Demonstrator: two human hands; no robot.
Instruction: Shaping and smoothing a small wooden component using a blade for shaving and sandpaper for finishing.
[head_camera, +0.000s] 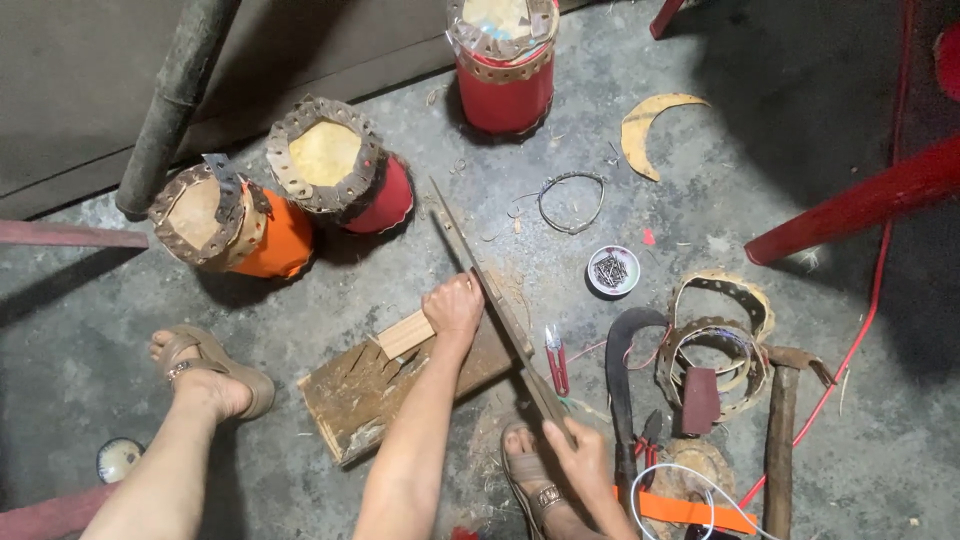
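Two hands share our work: the left hand (455, 305) closes on a pale wood strip (405, 334) lying across a scarred board (400, 385) on the floor (300, 290); the right hand (580, 455), nearer us, grips a long blade (485, 285) slanting up-left over the strip's end.

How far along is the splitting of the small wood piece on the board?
Done: the board already shows cut marks, and three small drums stand nearby. In hand: the left hand holds the pale wood piece on the board, while the right hand grips the long blade beside it. Left: the piece still looks whole, so splitting seems barely started.
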